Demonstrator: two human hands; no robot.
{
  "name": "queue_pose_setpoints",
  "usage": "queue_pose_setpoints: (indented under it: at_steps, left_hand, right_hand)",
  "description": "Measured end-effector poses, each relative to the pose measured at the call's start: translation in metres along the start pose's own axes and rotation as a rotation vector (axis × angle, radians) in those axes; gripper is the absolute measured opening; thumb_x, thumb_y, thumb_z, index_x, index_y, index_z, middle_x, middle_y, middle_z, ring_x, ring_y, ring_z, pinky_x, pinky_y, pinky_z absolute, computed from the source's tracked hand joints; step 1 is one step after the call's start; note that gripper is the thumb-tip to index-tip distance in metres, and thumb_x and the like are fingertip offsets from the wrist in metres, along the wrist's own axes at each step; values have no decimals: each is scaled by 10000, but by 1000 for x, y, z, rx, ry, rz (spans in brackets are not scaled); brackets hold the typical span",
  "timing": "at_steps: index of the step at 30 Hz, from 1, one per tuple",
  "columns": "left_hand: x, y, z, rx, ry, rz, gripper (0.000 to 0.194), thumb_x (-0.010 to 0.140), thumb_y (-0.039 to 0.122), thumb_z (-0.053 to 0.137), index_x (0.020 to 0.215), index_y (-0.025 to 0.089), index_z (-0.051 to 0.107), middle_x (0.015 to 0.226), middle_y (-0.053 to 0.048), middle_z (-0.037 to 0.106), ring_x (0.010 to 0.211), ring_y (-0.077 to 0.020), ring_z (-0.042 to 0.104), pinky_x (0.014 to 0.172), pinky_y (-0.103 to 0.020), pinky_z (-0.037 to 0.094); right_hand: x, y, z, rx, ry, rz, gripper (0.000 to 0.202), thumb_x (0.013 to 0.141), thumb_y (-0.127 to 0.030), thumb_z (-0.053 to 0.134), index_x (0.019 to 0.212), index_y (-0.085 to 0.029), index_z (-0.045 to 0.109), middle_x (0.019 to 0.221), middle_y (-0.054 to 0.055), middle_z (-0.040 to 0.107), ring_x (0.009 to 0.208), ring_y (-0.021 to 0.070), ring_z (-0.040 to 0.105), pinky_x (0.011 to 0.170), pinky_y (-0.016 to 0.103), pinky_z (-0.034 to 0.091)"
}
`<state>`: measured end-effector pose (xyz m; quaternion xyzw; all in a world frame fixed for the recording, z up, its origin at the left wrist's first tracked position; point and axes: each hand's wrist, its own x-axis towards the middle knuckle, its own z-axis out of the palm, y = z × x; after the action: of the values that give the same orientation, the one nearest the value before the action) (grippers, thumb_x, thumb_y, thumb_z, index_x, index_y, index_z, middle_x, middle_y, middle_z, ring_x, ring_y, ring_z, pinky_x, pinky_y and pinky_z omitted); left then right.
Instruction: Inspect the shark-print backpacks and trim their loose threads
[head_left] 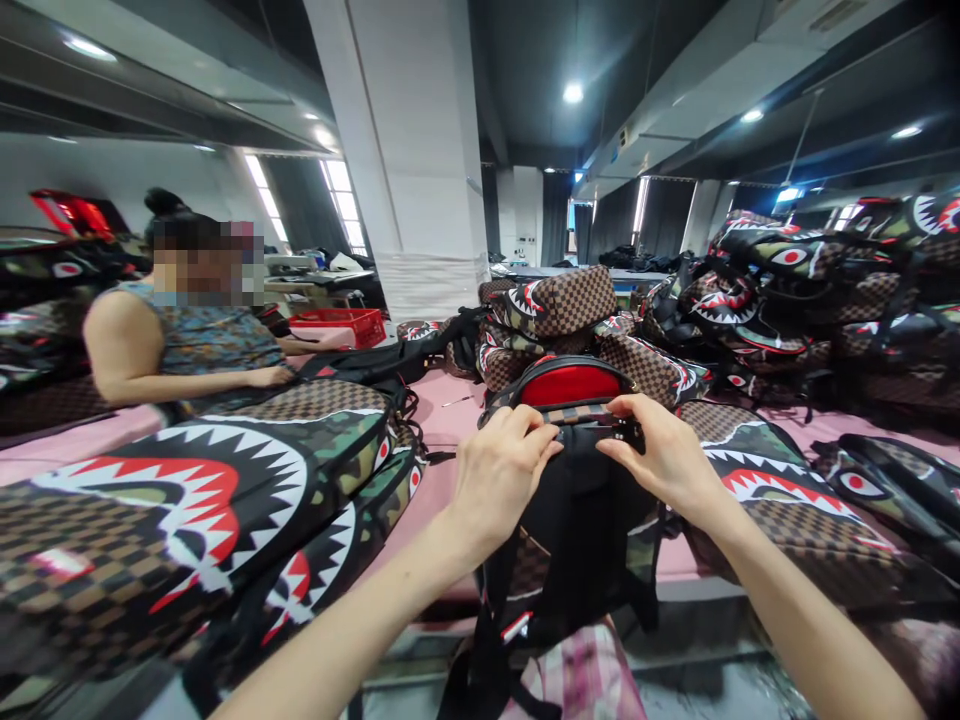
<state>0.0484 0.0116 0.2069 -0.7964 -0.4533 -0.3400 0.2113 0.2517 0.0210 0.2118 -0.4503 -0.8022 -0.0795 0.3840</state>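
In the middle, a backpack (585,520) stands upright with its black back panel and straps towards me. Its top gapes, showing a red lining (574,385). My left hand (502,470) is closed, thumb and fingers pinching the backpack's upper edge. Across from it, my right hand (664,455) curls round the right end of that same edge, thumb below and fingers above. Something small and dark sits between its fingertips, too unclear to name. Under the backpack's lower end shows a pink-and-white checked cloth (585,675).
Shark-mouth backpacks lie close on the left (225,480) and on the right (780,480). More backpacks (555,300) are heaped behind, on the pink tabletop (442,400). A co-worker (210,330) sits at the left, near a red basket (345,325). A white pillar (412,160) rises behind.
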Motion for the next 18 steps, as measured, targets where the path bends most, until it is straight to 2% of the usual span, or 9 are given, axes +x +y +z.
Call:
queue_pose_setpoints:
  at_steps: [4,8,11,13,15,18]
  left_hand:
    - [14,0,-6,59,-150,17,120,839,241,557,807,199,665,795,-18,602,712,-138,532,537,-248,319]
    - [26,1,-13,200,-293,112,201,881,234,462,789,178,632,779,-33,579,651,-137,528,474,-247,266]
    - [29,1,-14,264,-350,224,203,879,149,414,786,148,594,772,-46,555,630,-135,514,467,-235,295]
    - [28,-2,-12,272,-336,311,195,860,89,398,787,134,574,764,-53,544,636,-138,509,478,-226,329]
    - [25,-8,-7,247,-259,348,190,858,92,395,768,130,559,747,-52,539,648,-141,508,509,-227,370]
    - [21,-19,-3,93,-134,283,169,859,132,404,766,134,545,744,-41,551,674,-137,521,588,-237,421]
  right_hand:
    - [-3,7,1,52,13,-28,181,809,-265,571,970,-203,518,918,46,616,833,190,588,726,304,468]
    - [-6,14,3,10,87,-96,154,847,-276,542,977,-196,567,867,57,628,794,187,585,692,291,464]
    - [-9,14,0,-36,122,-147,195,860,-291,541,1023,-203,602,875,56,650,793,178,583,697,282,460]
    - [-11,13,-2,-72,127,-163,217,861,-303,547,1048,-220,619,877,49,660,800,170,582,698,269,452]
    - [-14,11,-4,-116,135,-167,234,862,-308,550,1071,-238,629,850,40,661,780,161,578,676,256,440]
    - [-16,8,-4,-163,131,-177,260,879,-310,523,1109,-241,623,811,37,652,744,155,565,638,248,420]
